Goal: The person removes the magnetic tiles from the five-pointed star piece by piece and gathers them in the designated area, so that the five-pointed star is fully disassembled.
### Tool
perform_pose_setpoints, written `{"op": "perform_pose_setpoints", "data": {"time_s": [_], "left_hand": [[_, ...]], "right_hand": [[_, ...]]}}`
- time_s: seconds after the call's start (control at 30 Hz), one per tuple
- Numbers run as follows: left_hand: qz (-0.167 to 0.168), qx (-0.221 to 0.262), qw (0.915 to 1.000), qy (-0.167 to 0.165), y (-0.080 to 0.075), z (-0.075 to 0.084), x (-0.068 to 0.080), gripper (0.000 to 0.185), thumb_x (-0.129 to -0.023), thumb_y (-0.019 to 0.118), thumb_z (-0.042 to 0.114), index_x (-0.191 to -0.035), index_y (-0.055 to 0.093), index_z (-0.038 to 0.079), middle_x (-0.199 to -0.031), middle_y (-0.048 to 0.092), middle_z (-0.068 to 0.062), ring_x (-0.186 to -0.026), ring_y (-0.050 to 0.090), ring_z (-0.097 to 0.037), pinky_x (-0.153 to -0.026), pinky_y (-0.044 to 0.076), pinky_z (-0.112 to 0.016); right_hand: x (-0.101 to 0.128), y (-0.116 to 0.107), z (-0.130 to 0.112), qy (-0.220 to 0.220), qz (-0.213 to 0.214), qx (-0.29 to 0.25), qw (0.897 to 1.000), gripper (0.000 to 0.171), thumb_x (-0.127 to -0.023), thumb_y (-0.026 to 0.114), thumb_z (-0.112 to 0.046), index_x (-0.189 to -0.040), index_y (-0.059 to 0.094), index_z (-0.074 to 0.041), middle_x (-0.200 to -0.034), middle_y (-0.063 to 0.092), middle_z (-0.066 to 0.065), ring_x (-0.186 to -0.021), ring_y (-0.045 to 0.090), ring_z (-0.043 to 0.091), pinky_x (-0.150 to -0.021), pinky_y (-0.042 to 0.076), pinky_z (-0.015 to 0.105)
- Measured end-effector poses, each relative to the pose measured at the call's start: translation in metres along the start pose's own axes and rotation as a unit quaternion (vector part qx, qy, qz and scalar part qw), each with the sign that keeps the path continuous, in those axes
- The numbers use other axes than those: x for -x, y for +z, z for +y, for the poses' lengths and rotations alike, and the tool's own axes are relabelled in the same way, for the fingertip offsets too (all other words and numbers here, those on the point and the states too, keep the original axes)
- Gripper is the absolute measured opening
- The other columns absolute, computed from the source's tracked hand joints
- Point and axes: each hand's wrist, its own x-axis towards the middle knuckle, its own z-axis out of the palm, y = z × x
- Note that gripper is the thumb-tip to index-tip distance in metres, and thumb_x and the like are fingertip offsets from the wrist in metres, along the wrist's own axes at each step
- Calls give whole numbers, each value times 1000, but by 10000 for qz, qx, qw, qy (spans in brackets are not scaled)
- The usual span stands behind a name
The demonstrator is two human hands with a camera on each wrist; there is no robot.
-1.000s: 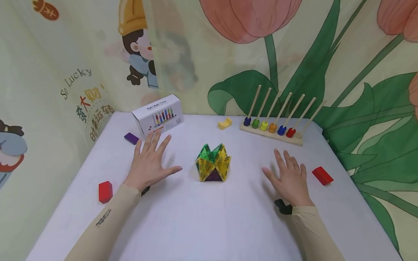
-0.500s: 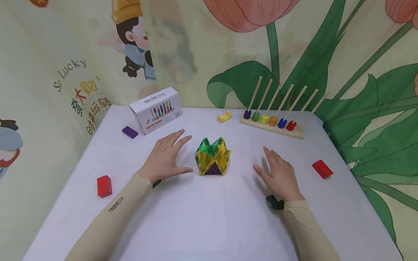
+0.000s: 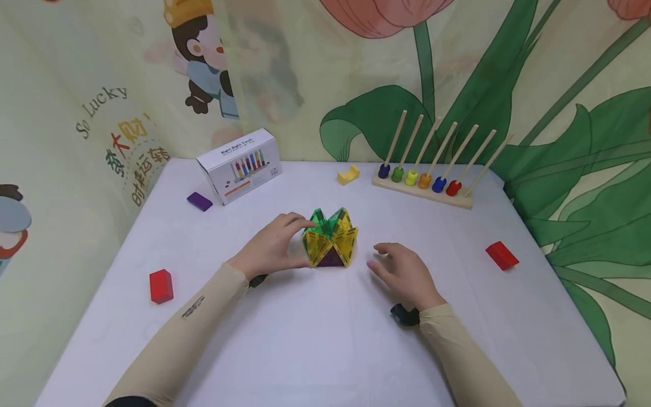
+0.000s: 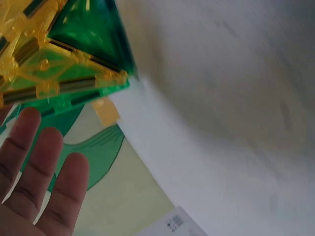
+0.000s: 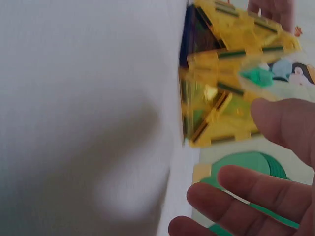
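Clock: centred on the tile crown (image 3: 330, 242), 12 at the patterned curtain (image 3: 285, 113), 6 at the wearer
Tile crown: upright at mid-table (image 3: 330, 339), points up; the dark strips along its edges are probably magnets, which would explain how the slanted panels stay joined
Crown colours: green toward 11, yellow facing 5 and 7, a dark purple triangle low at 6
Left hand (image 3: 272, 243): at 9, spread wide, thumb low and forefinger high, seemingly shaped to straddle the crown's side; whether skin meets plastic I cannot tell
Right hand (image 3: 407, 277): at 4, apart from the crown, thumb and fingers parted with nothing between them; it sits roughly opposite the left, perhaps so the two could share a light, loosely joined thing
Bead rack (image 3: 423, 195): at 2, out of both hands' way, one bead at the foot of six pegs, none seen on the seventh
Yellow arch block (image 3: 348, 174): just past 12
Printed box (image 3: 244, 167): at 10, propped on its long side, picture facing the wearer
Purple block (image 3: 199, 201): between 9 and 10
Red blocks (image 3: 161, 286): one between 8 and 9, one at 3, near opposite edges
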Motion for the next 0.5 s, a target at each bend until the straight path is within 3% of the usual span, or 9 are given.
{"op": "perform_pose_setpoints", "data": {"time_s": [0.13,0.27,0.5], "left_hand": [[-317,236,9991,-180,4,4,-8,78,-77,93,36,-144,59,15,-144,59,-8,-134,55,-29,-117,46,-48],[-622,76,9979,-191,4,6,-16,73,-76,94,29,-140,62,17,-138,64,-6,-128,59,-26,-113,50,-45],[-812,-778,9931,323,4,10,-25,64,-75,94,23,-133,67,15,-132,68,-5,-122,62,-24,-108,53,-42]], "right_hand": [[-1,9,-12,-426,238,-61,9988,38,-92,78,-33,-122,73,-9,-112,77,7,-104,72,25,-93,59,47],[-1,16,-25,-871,537,-140,9947,28,-89,82,-26,-111,77,-9,-97,78,3,-88,72,20,-81,60,41],[-4,27,-37,-1208,943,-176,9880,23,-87,84,-22,-106,79,-10,-91,79,2,-74,72,13,-68,59,32]]}}
